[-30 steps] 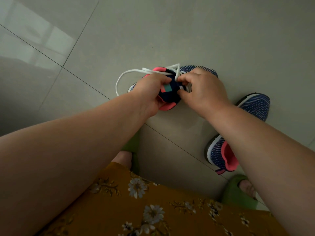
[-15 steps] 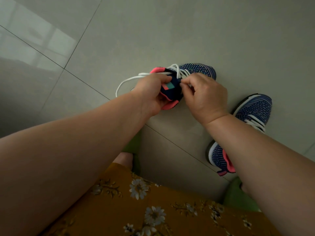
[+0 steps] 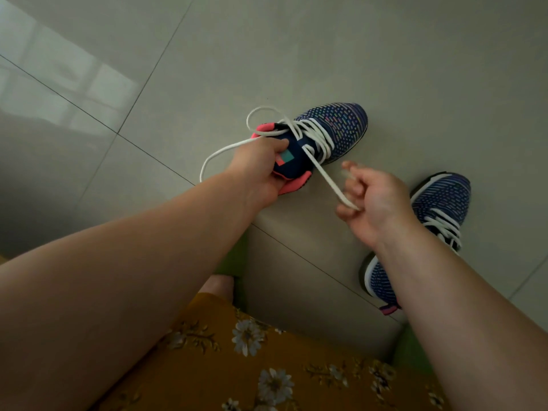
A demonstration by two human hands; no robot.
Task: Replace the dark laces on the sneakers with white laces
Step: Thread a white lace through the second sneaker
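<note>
A: White lace [image 3: 321, 170], item one: threaded through the navy knit sneaker [image 3: 332, 132] on the grey floor tile [image 3: 385, 69]. One end runs taut from the eyelets down to the right hand [image 3: 370, 203].

B: Right hand, pose?

A: Palm turned up, wrist bent back, forearm entering from the lower right. Grip: fingers curled, the lace end pinched at the thumb side.

B: Left hand [image 3: 258, 170]?

A: Arm stretched forward, fingers wrapped round the pink heel collar, thumb on the tongue. Grip clamped on the sneaker, tilting its heel upward. The lace's other end loops out past that hand.

B: Item two?

A: Second sneaker [image 3: 439, 209], already white-laced, flat on the floor, partly behind the right wrist.
</note>
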